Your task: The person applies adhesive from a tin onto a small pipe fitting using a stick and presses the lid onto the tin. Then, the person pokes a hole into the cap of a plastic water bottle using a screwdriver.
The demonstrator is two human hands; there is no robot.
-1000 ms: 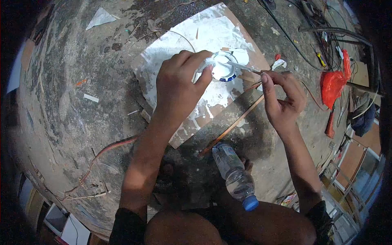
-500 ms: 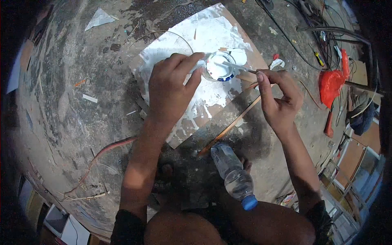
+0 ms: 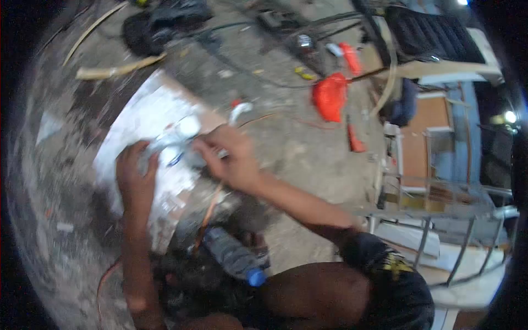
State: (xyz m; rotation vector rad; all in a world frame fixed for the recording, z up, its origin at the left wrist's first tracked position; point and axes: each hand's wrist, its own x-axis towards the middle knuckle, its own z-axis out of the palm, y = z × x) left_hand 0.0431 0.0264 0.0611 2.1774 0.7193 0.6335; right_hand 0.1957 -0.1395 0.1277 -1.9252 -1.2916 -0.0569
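Note:
A small clear tub of white paint (image 3: 172,156) stands on a paint-smeared board (image 3: 131,122). My left hand (image 3: 136,173) curls its thumb and fingers about the tub's left side; blur hides the exact contact. From the right, my right hand (image 3: 234,158) pinches a thin flat stick (image 3: 184,144) whose far end reaches over the tub. A round white lid-like piece (image 3: 188,126) lies just behind the tub. Close to my legs, a clear plastic bottle (image 3: 231,254) with a blue cap lies on its side.
A copper-coloured strip (image 3: 209,213) lies between board and bottle. Farther right are a red plastic bag (image 3: 330,98) and a red-handled tool (image 3: 355,138). Cables and a black bundle (image 3: 165,27) lie at the back. A metal rack (image 3: 467,242) stands at the right.
My view has swung to the right, so the board, tub and hands sit farther left. The picture is blurred. The right hand is still pinching the stick at the tub.

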